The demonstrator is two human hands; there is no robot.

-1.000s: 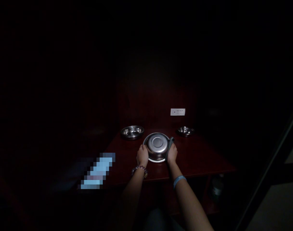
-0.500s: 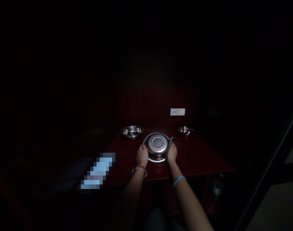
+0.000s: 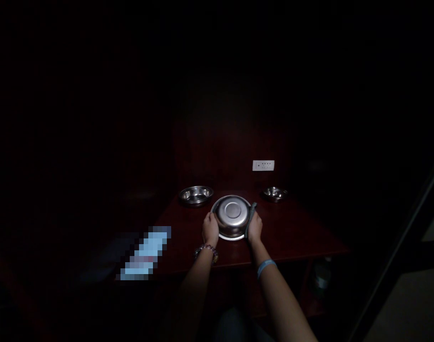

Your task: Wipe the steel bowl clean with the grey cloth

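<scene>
A shiny metal basin [image 3: 233, 212] is turned bottom up in front of me, over the dark red table [image 3: 291, 232]. My left hand [image 3: 210, 230] is closed on the left side of its rim. At the right side my right hand [image 3: 255, 228] is closed on a dark cloth [image 3: 252, 216], which it presses against the basin's rim. The fingertips of both hands are hidden behind the basin. Whether the rim touches the tabletop I cannot tell.
Two more metal basins stand upright at the back of the table, a wide one [image 3: 196, 195] on the left and a smaller one [image 3: 274, 194] on the right. A white wall socket [image 3: 263, 165] is above. A bottle [image 3: 322, 278] stands below the tabletop. A pixelated bright patch [image 3: 145, 256] lies at the left.
The basin and both hands have barely shifted. The grip on the basin and the cloth looks the same.
</scene>
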